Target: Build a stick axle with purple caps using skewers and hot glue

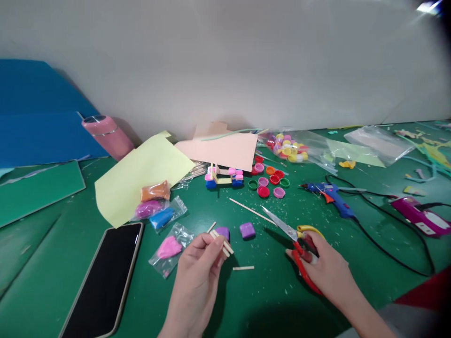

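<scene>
My left hand (202,274) pinches several short wooden sticks (225,248) between thumb and fingers. In my right hand (329,265) is a pair of scissors (287,230) with red and yellow handles; its blades point up and left, seemingly together. By the blade tips lies a long thin wooden stick (248,209). One short cut piece of stick (243,268) rests on the table between my hands. Two purple clay blocks lie just beyond, one (247,230) in full view and the other (223,232) partly behind my left hand.
A small stick-and-clay model (224,176) stands mid-table, left of scattered coloured caps (262,191). Bagged clay (169,247) and a phone (102,281) lie left. At right are a blue glue gun (327,195), its black cable and a purple power strip (421,215). A pink bottle (109,136) stands behind.
</scene>
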`<state>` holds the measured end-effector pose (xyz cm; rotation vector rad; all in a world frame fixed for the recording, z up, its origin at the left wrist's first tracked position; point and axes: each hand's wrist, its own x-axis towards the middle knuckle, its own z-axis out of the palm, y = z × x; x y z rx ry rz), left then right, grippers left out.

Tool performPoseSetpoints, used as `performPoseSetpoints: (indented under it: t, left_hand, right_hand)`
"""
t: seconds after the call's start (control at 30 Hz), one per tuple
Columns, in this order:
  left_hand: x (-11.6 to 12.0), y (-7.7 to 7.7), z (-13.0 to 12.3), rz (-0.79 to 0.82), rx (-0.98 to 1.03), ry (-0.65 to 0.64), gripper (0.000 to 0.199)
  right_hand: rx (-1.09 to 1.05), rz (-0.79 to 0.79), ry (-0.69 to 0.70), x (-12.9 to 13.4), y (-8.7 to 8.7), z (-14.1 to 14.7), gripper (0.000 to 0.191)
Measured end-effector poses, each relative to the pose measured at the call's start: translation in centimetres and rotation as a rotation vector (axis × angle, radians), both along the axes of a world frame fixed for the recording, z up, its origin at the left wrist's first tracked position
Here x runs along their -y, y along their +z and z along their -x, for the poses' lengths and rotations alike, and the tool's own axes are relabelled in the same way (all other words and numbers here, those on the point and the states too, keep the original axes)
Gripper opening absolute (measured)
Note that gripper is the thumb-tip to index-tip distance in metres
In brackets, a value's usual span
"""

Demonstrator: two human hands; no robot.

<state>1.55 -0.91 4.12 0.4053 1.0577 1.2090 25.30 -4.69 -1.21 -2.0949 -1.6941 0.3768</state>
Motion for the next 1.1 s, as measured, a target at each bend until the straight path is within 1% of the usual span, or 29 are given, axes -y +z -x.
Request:
performPoseSetpoints:
  t: [0.1, 0.17, 0.37, 0.43, 0.5, 0.57, 0.63, 0.7, 0.73, 0.77, 0.83, 0.9, 1.0, 1.1]
  left_hand:
    - [0.0, -0.3, 0.5, -0.020, -0.095, -0.020, 0.021]
    - [0.0, -0.6, 0.7, -0.033, -0.140, -0.036, 0.023]
    - [0.2, -1.2, 0.8, -0.084, -0.215, -0.092, 0.021]
    - [0.4, -1.2, 0.8, -0.114, -0.248, -0.152, 0.018]
    - [0.7, -1.1, 0.6, -0.142, -0.283, -0.250, 0.016]
    - [0.9, -0.9, 0.1, -0.156, -0.306, -0.387, 0.016]
    - [1.2, -0.8, -0.5, -0.169, -0.326, -0.530, 0.015]
    - [1.5, -1.0, -1.1, -0.207, -0.378, -0.617, 0.014]
    - [1.6, -1.2, -1.3, -0.235, -0.431, -0.634, 0.013]
    - [1.7, -1.4, -1.4, -0.268, -0.500, -0.621, 0.011]
    - [1.8, -1.9, -1.4, -0.332, -0.608, -0.609, 0.008]
    - [1.7, -2.2, -1.3, -0.358, -0.667, -0.570, 0.010]
    - [1.5, -2.3, -0.9, -0.321, -0.656, -0.503, 0.012]
    - [1.2, -2.3, -0.7, -0.249, -0.560, -0.463, 0.011]
  right_hand:
    - [0.080, 0.046, 0.001, 0.8, 0.0, -1.0, 0.033]
    - [0.111, 0.084, 0.029, 1.3, 0.1, -1.4, 0.034]
    - [0.117, 0.170, 0.213, 2.4, 1.1, -2.3, 0.034]
    - [0.134, 0.172, 0.240, 2.5, 1.8, -2.5, 0.037]
    - [0.127, 0.149, 0.243, 2.4, 2.8, -2.3, 0.037]
    - [0.035, 0.110, 0.246, 1.9, 3.9, -1.3, 0.033]
    - [-0.147, 0.066, 0.276, 1.2, 4.8, 0.5, 0.025]
    - [-0.316, 0.058, 0.318, 0.3, 5.3, 2.8, 0.019]
    - [-0.385, 0.059, 0.361, -0.1, 5.4, 4.0, 0.017]
    - [-0.427, 0.082, 0.406, -0.5, 5.5, 5.2, 0.018]
    - [-0.465, 0.088, 0.489, -1.3, 5.4, 7.0, 0.014]
    - [-0.479, 0.087, 0.525, -1.9, 5.3, 8.2, 0.007]
    - [-0.502, 0.075, 0.518, -2.6, 5.2, 8.7, 0.013]
    - [-0.565, 0.059, 0.507, -3.2, 5.1, 8.8, 0.015]
